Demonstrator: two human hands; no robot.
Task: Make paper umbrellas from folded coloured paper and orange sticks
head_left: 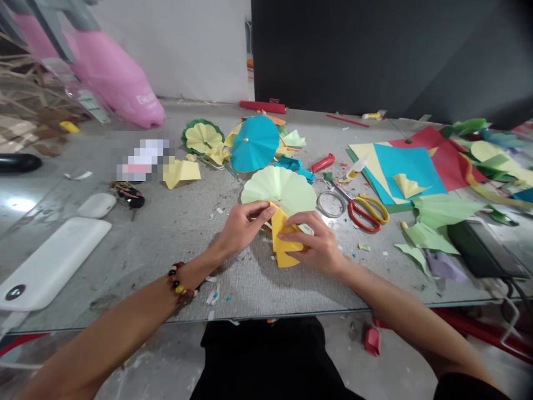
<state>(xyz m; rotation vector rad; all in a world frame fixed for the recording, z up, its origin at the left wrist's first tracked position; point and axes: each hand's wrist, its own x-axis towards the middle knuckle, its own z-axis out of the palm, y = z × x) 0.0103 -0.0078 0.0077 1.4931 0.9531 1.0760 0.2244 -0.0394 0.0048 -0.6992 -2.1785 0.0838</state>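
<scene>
A folded piece of yellow paper [287, 259] is held up between both hands near the table's front edge. My left hand [246, 223] pinches its upper left corner between thumb and fingers. On the other side, my right hand [318, 244] grips the folded layers, its fingers lying across the front. Just behind the hands lies a pale green pleated paper disc [278, 186], partly covered by them. Beyond it a blue paper umbrella top [255, 143] rests tilted on the table.
Scissors [366, 214] with red and yellow handles lie right of the hands, beside a roll of clear tape [332, 204]. Coloured sheets [410, 161] are stacked further right. A white device [54, 264] lies at left. Paper scraps are scattered over the grey table [166, 222].
</scene>
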